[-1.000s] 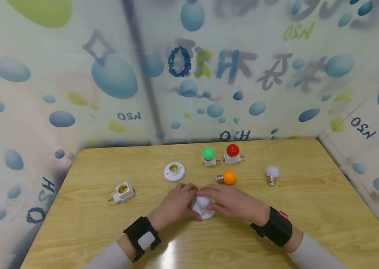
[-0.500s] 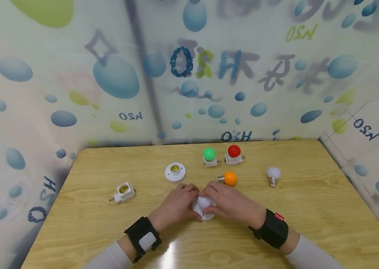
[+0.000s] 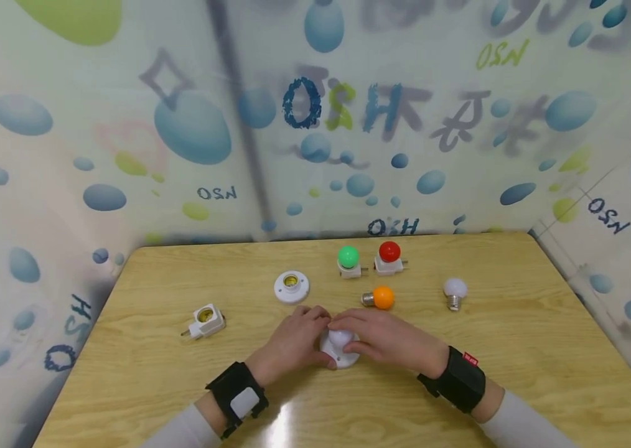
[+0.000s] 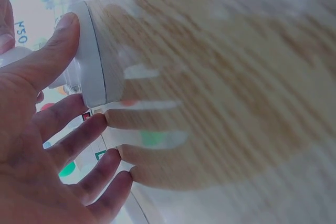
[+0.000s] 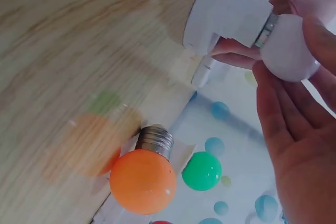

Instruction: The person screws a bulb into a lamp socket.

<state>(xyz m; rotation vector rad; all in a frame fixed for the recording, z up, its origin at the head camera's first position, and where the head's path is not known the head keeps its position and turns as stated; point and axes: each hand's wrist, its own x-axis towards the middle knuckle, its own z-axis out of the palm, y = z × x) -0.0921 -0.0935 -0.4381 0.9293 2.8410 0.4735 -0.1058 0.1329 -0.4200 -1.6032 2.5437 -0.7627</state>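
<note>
Head view: both hands meet at one assembly on the wooden table (image 3: 125,373). The left hand (image 3: 293,341) grips a round socket base (image 4: 93,59); the left wrist view shows the thumb laid across its upper face, the index fingertip at its rim, and the other fingers spread, tips at the tabletop. The right hand (image 3: 391,336) holds a white bulb (image 5: 289,51) between the thumb on one side and curved fingers on the other. The white bulb stands upright in the round socket base, between the two hands; a narrow band of metal thread shows below its globe in the right wrist view. An orange bulb (image 3: 384,297) lies on its side just beyond the right hand, cap pointing left. A second round socket (image 3: 291,287) sits beyond the left hand. A plug-in socket (image 3: 207,320) lies to the left of that hand. A second white bulb (image 3: 455,289) lies to the right of the orange bulb
</note>
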